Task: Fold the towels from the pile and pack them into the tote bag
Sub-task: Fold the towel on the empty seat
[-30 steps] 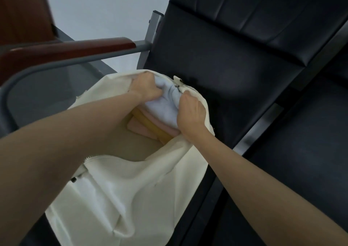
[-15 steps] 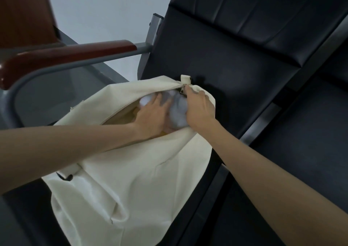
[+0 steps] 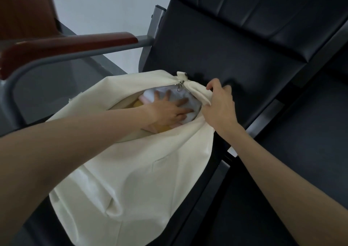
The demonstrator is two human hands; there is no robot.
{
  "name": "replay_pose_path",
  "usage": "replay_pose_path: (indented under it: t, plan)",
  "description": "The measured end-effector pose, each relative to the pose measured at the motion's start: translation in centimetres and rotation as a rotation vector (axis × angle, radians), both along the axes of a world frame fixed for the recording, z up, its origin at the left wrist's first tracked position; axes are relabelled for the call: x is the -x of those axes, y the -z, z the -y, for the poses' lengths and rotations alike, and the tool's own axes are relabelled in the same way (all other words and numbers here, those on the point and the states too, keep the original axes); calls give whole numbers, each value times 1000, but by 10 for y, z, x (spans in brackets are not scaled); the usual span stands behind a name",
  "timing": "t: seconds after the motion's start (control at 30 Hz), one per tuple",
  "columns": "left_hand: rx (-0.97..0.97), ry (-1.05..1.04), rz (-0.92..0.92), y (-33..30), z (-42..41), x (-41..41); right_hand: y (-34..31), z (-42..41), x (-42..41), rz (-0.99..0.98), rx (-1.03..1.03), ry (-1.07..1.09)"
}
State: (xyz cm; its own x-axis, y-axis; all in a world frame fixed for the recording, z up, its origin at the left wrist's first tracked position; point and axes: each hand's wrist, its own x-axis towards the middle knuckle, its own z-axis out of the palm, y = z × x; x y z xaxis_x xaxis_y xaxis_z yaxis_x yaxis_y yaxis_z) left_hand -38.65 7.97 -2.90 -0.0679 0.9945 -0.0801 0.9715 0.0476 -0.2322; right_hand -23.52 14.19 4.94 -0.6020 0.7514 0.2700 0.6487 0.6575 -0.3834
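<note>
Cream canvas fills the lower middle of the frame: the tote bag [image 3: 131,180] lies on a black padded seat [image 3: 235,57], its zipped mouth gaping toward the upper centre. Inside that mouth sits the white towel [image 3: 180,95], topmost on what looks like a pink towel [image 3: 146,100] and a yellow towel [image 3: 138,104], though only slivers of those two show and their fold cannot be judged. The left hand [image 3: 169,110] lies flat on the white towel, fingers spread and straight, pressing it down into the bag and holding nothing. The right hand [image 3: 218,104], just to the right of the opening, pinches a gathered fold of the bag's rim between thumb and fingers, pulling it outward beside the zipper pull [image 3: 179,85]. What matters for the coming move is that the towel stack lies directly under the left palm, within the slit of the mouth, whose long axis runs from centre left up to the zipper end; the left hand is the nearer one for tucking, while the right keeps the mouth wide. A brown armrest [image 3: 66,46] crosses the upper left.
</note>
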Motion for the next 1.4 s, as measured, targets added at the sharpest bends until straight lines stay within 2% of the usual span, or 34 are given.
replay_pose_path:
  t: [0.07,0.13,0.23,0.33,0.47,0.57,0.63,0.73,0.83,0.9,1.03,1.2,1.4]
  plan:
    - [26,21,-39,-1,-3,-2,-2,3,2,-1,-69,-15]
    - [51,-12,1,1,-3,4,4,2,4,68,-93,-19]
    - [45,15,140,7,9,18,19,-3,4,158,-84,-37]
    - [-73,-18,321,2,33,32,24,-1,1,225,-47,-131]
    - [-106,-124,397,-30,65,24,1,18,-24,303,25,-237]
    - [-53,11,270,-61,85,4,-20,34,-60,407,34,-247]
    - [-13,104,248,-79,90,-14,-35,43,-92,468,53,-228]
    - [-67,-12,360,-114,99,-68,-58,56,-153,508,66,-166]
    - [-185,-100,594,-136,96,-131,-71,75,-228,498,41,-68]
    - [-174,-69,688,-139,91,-171,-72,92,-282,531,42,-13]
    - [-34,47,680,-138,81,-269,-62,126,-404,566,102,133]
    - [90,230,698,-135,71,-396,-39,166,-551,478,296,416]
    - [201,383,666,-113,66,-542,-4,216,-685,374,406,641]
